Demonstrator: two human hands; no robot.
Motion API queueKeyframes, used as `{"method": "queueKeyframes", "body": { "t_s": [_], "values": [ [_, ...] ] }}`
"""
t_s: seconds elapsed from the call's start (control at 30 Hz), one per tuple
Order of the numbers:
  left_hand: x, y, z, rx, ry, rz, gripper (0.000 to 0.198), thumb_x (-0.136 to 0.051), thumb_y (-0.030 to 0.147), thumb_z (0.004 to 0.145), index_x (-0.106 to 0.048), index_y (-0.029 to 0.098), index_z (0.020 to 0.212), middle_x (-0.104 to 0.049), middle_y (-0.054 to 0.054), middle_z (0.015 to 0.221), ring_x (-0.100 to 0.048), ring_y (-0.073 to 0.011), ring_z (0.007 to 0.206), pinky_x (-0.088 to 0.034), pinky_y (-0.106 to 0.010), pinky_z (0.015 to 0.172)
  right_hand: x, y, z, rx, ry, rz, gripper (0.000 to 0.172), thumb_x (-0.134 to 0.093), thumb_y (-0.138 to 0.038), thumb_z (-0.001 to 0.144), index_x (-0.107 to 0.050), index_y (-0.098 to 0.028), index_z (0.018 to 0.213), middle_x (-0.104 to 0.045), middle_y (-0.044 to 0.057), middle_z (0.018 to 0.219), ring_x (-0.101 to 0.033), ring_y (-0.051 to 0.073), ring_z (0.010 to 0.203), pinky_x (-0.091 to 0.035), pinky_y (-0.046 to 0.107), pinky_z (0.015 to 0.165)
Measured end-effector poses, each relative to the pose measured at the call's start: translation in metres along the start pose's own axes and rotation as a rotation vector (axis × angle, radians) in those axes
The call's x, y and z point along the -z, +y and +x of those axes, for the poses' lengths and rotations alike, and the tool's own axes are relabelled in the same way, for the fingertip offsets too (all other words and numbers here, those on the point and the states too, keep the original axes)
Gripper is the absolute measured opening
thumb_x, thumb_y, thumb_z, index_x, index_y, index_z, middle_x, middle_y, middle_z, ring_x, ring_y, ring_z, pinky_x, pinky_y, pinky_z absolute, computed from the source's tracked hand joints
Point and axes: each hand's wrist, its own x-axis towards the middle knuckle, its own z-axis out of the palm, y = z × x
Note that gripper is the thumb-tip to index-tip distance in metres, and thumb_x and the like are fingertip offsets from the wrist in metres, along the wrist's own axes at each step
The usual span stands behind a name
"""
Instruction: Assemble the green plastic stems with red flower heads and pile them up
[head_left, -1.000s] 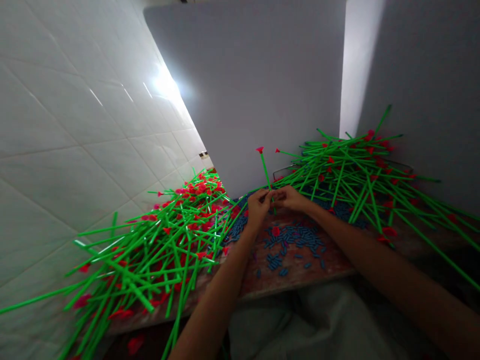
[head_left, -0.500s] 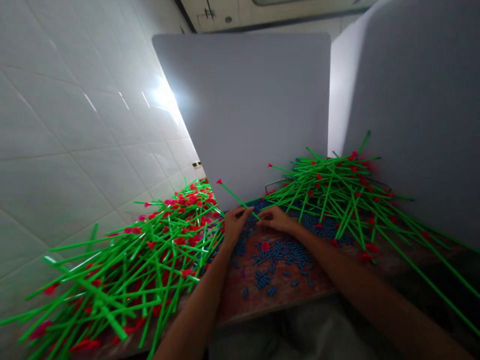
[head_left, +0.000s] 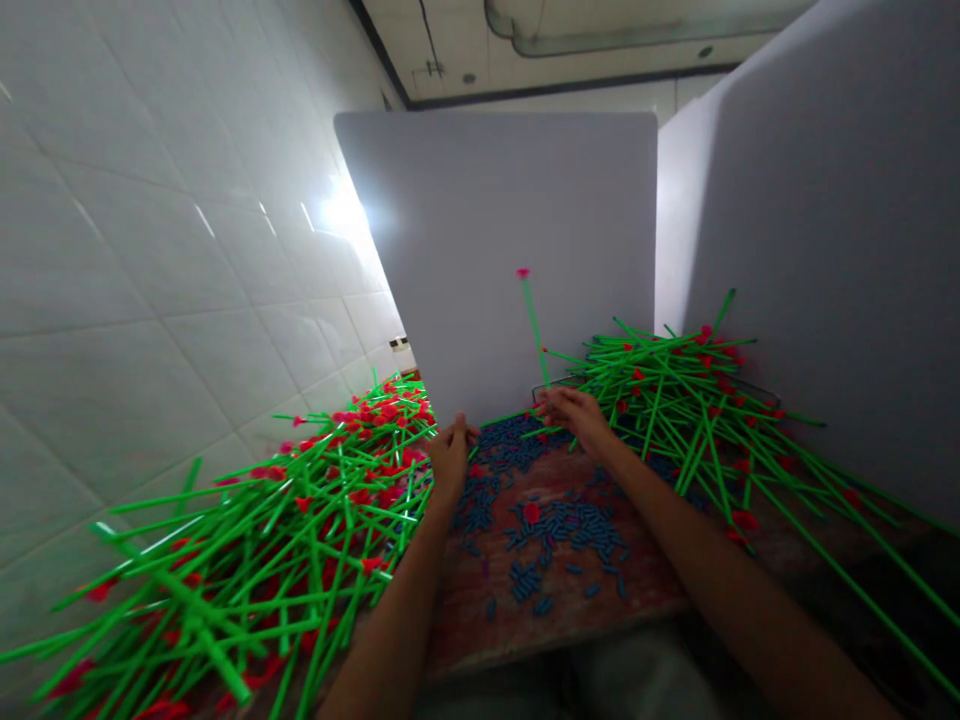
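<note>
A green stem [head_left: 534,325] with a red tip stands upright just beyond the right hand [head_left: 574,417], whether pinched unclear; the left hand [head_left: 452,462] curls loosely, nothing visible in it. A stem heap [head_left: 315,530] and a second heap [head_left: 675,400] lie unsorted beside loose blue pieces [head_left: 559,525] on the tabletop [head_left: 480,625].

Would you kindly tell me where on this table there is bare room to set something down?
Along the front edge of the tabletop, just below the blue pieces, is a free strip. Both sides are crowded with red-tipped green sticks.
</note>
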Motion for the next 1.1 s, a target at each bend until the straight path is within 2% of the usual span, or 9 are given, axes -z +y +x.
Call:
{"method": "queueKeyframes", "body": {
  "t_s": [0.1, 0.23, 0.33, 0.47, 0.6, 0.67, 0.83, 1.0, 1.1],
  "values": [
    [0.001, -0.009, -0.001, -0.045, -0.112, 0.212, 0.054, -0.036, 0.054, 0.086, -0.064, 0.016, 0.060, -0.057, -0.002, 0.052, -0.053, -0.0137, 0.055, -0.038, -0.023, 0.056, 0.014, -0.011, 0.001, -0.049, 0.125, 0.104, 0.053, -0.054, -0.059, 0.079, -0.060, -0.016, 0.108, -0.068, 0.008, 0.086, -0.060, 0.012, 0.061, -0.051, 0.024, 0.063],
    [-0.001, -0.018, -0.005, -0.098, -0.341, 0.587, 0.030, -0.046, 0.039, 0.085, -0.068, 0.018, 0.080, -0.068, -0.005, 0.076, -0.060, -0.0178, 0.075, -0.041, -0.025, 0.068, 0.016, -0.006, -0.002, -0.153, 0.089, 0.019, 0.051, -0.054, -0.058, 0.080, -0.063, -0.014, 0.101, -0.067, 0.007, 0.073, -0.057, 0.011, 0.052, -0.048, 0.022, 0.053],
    [0.002, -0.017, -0.005, -0.070, -0.339, 0.741, 0.026, -0.045, 0.029, 0.085, -0.065, 0.019, 0.097, -0.068, -0.009, 0.097, -0.060, -0.0202, 0.091, -0.041, -0.027, 0.076, 0.003, 0.006, -0.003, -0.187, 0.014, -0.035, 0.046, -0.057, -0.055, 0.078, -0.063, -0.015, 0.100, -0.065, 0.004, 0.068, -0.055, 0.010, 0.049, -0.045, 0.020, 0.048],
    [0.010, -0.009, -0.003, 0.027, -0.257, 0.791, 0.029, -0.040, 0.026, 0.085, -0.063, 0.021, 0.101, -0.067, -0.009, 0.103, -0.059, -0.0234, 0.099, -0.040, -0.035, 0.085, -0.012, 0.022, -0.005, -0.167, -0.148, -0.152, 0.046, -0.059, -0.055, 0.075, -0.064, -0.013, 0.092, -0.062, 0.002, 0.062, -0.053, 0.009, 0.046, -0.041, 0.019, 0.044],
    [0.014, -0.001, -0.004, 0.168, -0.396, 0.827, 0.026, -0.044, 0.022, 0.078, -0.068, 0.023, 0.088, -0.069, -0.010, 0.100, -0.060, -0.0306, 0.099, -0.032, -0.052, 0.093, -0.016, 0.039, -0.010, -0.085, -0.250, -0.329, 0.038, -0.061, -0.050, 0.074, -0.064, -0.013, 0.083, -0.061, 0.001, 0.059, -0.055, 0.011, 0.049, -0.041, 0.020, 0.047],
    [0.015, 0.001, -0.004, 0.183, -0.460, 0.833, 0.027, -0.045, 0.021, 0.076, -0.069, 0.022, 0.086, -0.069, -0.011, 0.100, -0.059, -0.0324, 0.100, -0.030, -0.055, 0.094, -0.018, 0.047, -0.013, -0.072, -0.271, -0.402, 0.034, -0.060, -0.047, 0.076, -0.065, -0.014, 0.083, -0.060, 0.001, 0.057, -0.054, 0.011, 0.048, -0.041, 0.021, 0.046],
    [0.022, -0.001, 0.000, 0.153, -0.489, 0.861, 0.029, -0.049, 0.022, 0.071, -0.069, 0.024, 0.092, -0.068, -0.010, 0.105, -0.059, -0.0314, 0.102, -0.038, -0.047, 0.088, -0.021, 0.057, -0.017, -0.047, -0.308, -0.558, 0.025, -0.058, -0.037, 0.080, -0.066, -0.015, 0.088, -0.061, 0.001, 0.058, -0.054, 0.011, 0.047, -0.037, 0.019, 0.043],
    [0.025, -0.009, 0.001, 0.094, -0.540, 0.863, 0.019, -0.053, 0.020, 0.070, -0.069, 0.023, 0.081, -0.069, -0.006, 0.091, -0.062, -0.0248, 0.090, -0.044, -0.034, 0.078, -0.022, 0.055, -0.017, -0.041, -0.327, -0.580, 0.024, -0.056, -0.036, 0.081, -0.066, -0.015, 0.088, -0.062, 0.002, 0.059, -0.053, 0.011, 0.046, -0.037, 0.019, 0.043],
    [0.026, -0.010, 0.000, 0.036, -0.463, 0.822, 0.024, -0.051, 0.014, 0.071, -0.066, 0.021, 0.089, -0.068, -0.006, 0.089, -0.061, -0.0200, 0.086, -0.044, -0.028, 0.074, -0.022, 0.053, -0.018, -0.041, -0.342, -0.601, 0.025, -0.056, -0.035, 0.081, -0.066, -0.014, 0.088, -0.062, 0.002, 0.059, -0.052, 0.011, 0.045, -0.036, 0.019, 0.042]
  ]
}}
